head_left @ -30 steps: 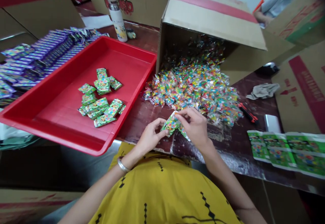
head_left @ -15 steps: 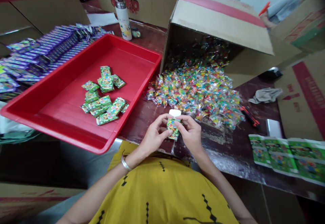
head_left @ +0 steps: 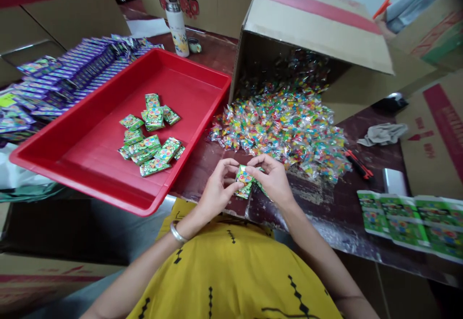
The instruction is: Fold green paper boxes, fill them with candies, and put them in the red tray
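Between my two hands, at the table's near edge, is a small green candy box (head_left: 244, 180) printed with colourful pictures. My left hand (head_left: 219, 185) pinches its left side with thumb and fingers. On the other side, my right hand (head_left: 270, 178) has its thumb at the box's top edge, fingers curled behind. Another green printed piece (head_left: 261, 187) shows partly under the right hand; I cannot tell whether it is a separate box. Just beyond lies a heap of clear candy packets (head_left: 278, 126), spilling from a cardboard box (head_left: 318, 20) on its side.
Left of my hands is a red tray (head_left: 90, 174) with several green boxes (head_left: 152, 152). Flat green cartons (head_left: 405, 220), a red-black cutter (head_left: 359, 165) and a cloth (head_left: 383, 134) lie right. Purple packs (head_left: 72, 75) and a flask (head_left: 177, 27) stand farther off. Another person's arm (head_left: 415, 8) shows top right.
The white flap that stood up at the box's top no longer shows. My right hand has shifted slightly, and a green piece now appears beneath it. The view has moved a little.
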`<state>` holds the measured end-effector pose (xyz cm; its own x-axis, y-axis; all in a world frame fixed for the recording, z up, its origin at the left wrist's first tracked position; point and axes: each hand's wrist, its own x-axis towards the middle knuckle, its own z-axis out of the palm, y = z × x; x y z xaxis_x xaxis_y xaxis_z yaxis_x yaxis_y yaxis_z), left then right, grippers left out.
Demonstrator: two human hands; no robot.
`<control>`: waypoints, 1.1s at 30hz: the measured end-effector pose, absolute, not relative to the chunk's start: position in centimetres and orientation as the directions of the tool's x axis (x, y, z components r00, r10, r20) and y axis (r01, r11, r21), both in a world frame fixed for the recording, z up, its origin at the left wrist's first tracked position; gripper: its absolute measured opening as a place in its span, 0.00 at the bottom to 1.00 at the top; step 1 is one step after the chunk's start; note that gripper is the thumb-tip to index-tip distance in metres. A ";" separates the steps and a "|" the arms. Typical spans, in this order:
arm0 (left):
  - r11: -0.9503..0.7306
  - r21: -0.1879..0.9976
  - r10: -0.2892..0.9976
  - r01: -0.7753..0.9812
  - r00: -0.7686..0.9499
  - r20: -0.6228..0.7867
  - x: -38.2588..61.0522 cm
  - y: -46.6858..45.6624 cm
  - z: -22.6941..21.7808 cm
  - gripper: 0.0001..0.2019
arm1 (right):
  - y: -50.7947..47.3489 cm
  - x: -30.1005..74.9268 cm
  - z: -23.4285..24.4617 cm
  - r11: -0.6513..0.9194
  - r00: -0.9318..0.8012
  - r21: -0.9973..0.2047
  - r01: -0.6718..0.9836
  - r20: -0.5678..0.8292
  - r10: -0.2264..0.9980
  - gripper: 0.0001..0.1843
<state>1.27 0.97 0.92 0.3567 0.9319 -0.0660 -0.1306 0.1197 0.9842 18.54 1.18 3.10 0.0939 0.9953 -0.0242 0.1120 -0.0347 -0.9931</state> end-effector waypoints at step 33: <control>-0.174 0.889 0.960 0.423 0.273 0.058 -1.6 4.9 2.6 0.18 | -2.7 27.2 -1.5 -0.244 0.215 -0.592 0.768 -0.120 0.969 0.14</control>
<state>-1.55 4.94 2.59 0.2735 0.9601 0.0581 0.4226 -0.1742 0.8894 27.20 -2.70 -1.51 0.2150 0.9692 -0.1203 0.7683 -0.2438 -0.5918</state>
